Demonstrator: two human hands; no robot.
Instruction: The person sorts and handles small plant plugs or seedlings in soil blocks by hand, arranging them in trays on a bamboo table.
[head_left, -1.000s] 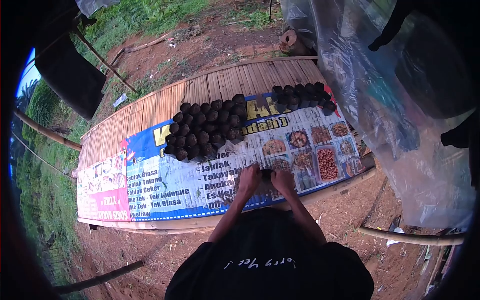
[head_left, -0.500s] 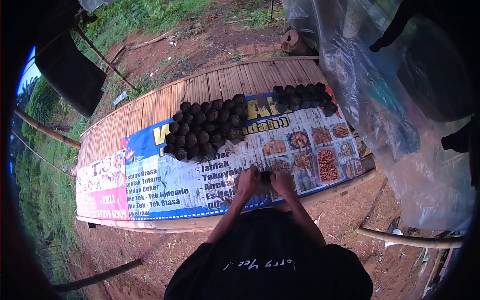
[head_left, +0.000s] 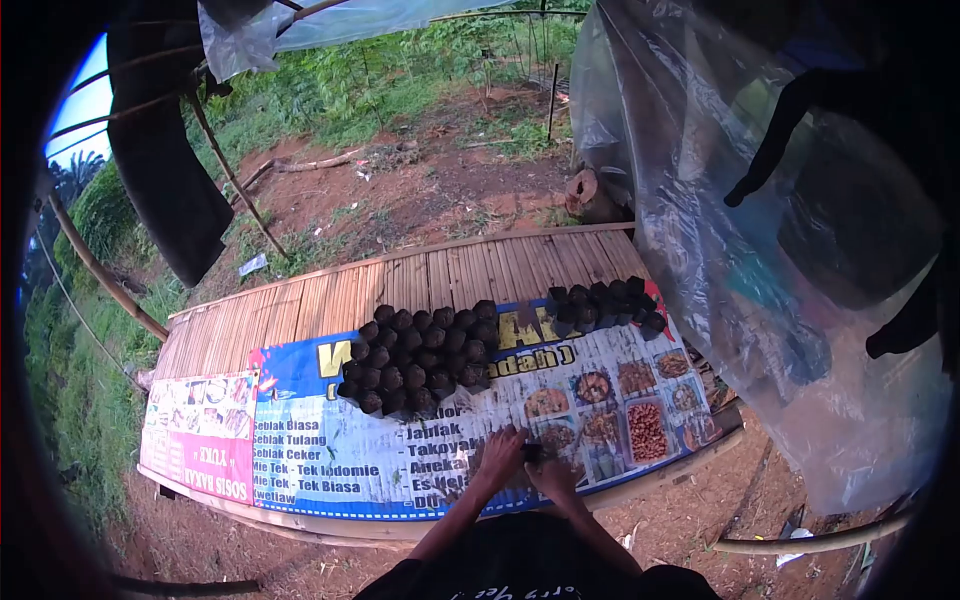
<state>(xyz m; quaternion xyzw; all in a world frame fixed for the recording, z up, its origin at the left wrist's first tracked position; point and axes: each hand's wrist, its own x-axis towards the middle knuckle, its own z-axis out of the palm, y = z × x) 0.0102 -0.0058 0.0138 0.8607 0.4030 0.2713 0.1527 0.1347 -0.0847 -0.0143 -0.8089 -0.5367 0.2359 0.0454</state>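
Note:
My left hand (head_left: pixel 500 460) and my right hand (head_left: pixel 550 478) are close together over the near side of a printed banner (head_left: pixel 330 430). Between them is a small black plastic seedling bag (head_left: pixel 531 453), mostly covered by my fingers. Both hands look closed on it, the left from the left side and the right from just below. Beyond my hands, a tight cluster of black seedling bags (head_left: pixel 415 355) filled with dark soil stands upright on the banner. A smaller group of similar bags (head_left: pixel 600 305) stands farther right.
The banner covers much of a bamboo slat table (head_left: pixel 430 275). Clear plastic sheeting (head_left: pixel 690 250) hangs along the right side. A bamboo pole (head_left: pixel 810 540) lies low at the right. Dark cloth (head_left: pixel 160 160) hangs at the left, with red soil and plants beyond.
The view has tilted up, so the table sits lower in it. My right hand has turned and dropped slightly below my left, and less of the black bag shows between them.

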